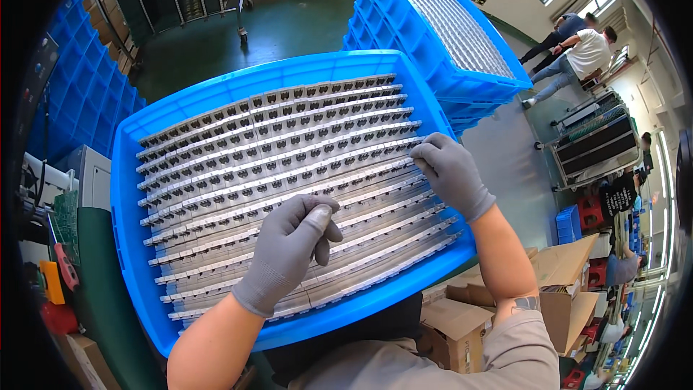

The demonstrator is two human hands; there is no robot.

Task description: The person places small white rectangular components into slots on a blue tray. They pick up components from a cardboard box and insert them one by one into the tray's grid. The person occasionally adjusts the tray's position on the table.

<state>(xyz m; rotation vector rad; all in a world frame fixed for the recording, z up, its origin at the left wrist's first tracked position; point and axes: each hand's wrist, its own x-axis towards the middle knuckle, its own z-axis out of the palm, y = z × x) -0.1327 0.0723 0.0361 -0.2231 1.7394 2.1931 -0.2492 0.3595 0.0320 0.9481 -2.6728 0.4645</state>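
A large blue plastic crate [130,245] lies before me, filled with slanting rows of small white parts [274,133] that carry dark contacts. Over the nearer middle rows is my left hand [292,235] in a grey glove. Its fingers are curled with the thumb pressed against the index finger; whatever is between them is hidden. My right hand [451,173], also gloved in grey, is at the right end of a middle row. The thumb and fingers are pinched together at the row's end, and I cannot make out what they hold.
Behind to the right stands a stack of blue crates [390,22], its top one full of similar parts. Open cardboard boxes [455,325] are at the lower right. A screwdriver [66,267] with a red handle is at the left. Two people [585,50] and a wheeled rack [595,144] are farther off.
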